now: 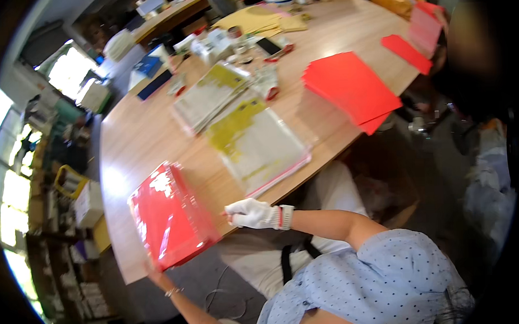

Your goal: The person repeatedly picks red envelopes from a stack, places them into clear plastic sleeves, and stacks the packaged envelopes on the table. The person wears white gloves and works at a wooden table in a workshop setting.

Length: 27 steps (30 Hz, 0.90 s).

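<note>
A stack of red sheets in a clear, shiny plastic bag (pixel 170 222) lies at the table's near left edge, its near corner reaching the rim. My bare left hand (pixel 155 275) is at that near corner, closed on it, with its fingers partly hidden and blurred. My right hand (pixel 253 213), in a white glove, is just right of the bag, above the table edge. Its fingers are pinched together, with a small reddish bit at the tips that I cannot make out.
Clear-bagged packs with olive-yellow print (pixel 259 145) lie mid-table. Loose red sheets (pixel 351 90) fan out to the right. Farther back are a phone (pixel 268 47), a dark blue box (pixel 154 84) and yellow sheets (pixel 254 22). Another person (pixel 479 57) is at the far right, near a red sheet.
</note>
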Available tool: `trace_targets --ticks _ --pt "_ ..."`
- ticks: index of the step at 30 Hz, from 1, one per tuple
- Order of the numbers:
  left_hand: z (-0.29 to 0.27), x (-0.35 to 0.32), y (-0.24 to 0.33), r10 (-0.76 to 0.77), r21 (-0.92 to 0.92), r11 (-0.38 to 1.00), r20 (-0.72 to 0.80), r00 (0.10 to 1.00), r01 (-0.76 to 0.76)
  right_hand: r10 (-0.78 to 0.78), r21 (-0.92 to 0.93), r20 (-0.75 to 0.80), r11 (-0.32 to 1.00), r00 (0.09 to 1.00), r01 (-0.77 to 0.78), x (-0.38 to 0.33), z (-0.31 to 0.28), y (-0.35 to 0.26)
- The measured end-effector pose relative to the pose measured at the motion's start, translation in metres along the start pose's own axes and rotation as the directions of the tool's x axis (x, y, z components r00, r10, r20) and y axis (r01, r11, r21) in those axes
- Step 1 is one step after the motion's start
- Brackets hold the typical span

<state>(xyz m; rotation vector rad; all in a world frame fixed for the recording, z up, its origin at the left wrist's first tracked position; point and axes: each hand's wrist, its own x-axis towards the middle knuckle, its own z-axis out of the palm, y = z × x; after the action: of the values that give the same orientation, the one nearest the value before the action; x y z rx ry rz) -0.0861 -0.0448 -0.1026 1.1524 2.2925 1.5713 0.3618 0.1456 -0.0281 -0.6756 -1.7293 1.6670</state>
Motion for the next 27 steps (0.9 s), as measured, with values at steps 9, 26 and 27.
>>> trace_targets --ticks 9,26,27 --pt "0.082 -0.059 0.203 0.463 -0.088 0.877 -0.112 0.879 -0.473 -0.482 -0.938 -0.332 0.075 0.811 -0.339 -0.166 -0.258 -0.092" --pt "0.378 -0.158 0.299 0.326 0.345 0.451 0.794 0.512 -0.823 -0.398 -0.993 -0.113 0.076 0.910 -0.090 -0.219 -0.233 -0.097" --pt "0.379 -0.153 0.297 0.363 0.344 0.406 0.790 0.495 -0.847 -0.440 -0.988 -0.118 0.145 0.890 -0.060 -0.227 -0.227 -0.099"
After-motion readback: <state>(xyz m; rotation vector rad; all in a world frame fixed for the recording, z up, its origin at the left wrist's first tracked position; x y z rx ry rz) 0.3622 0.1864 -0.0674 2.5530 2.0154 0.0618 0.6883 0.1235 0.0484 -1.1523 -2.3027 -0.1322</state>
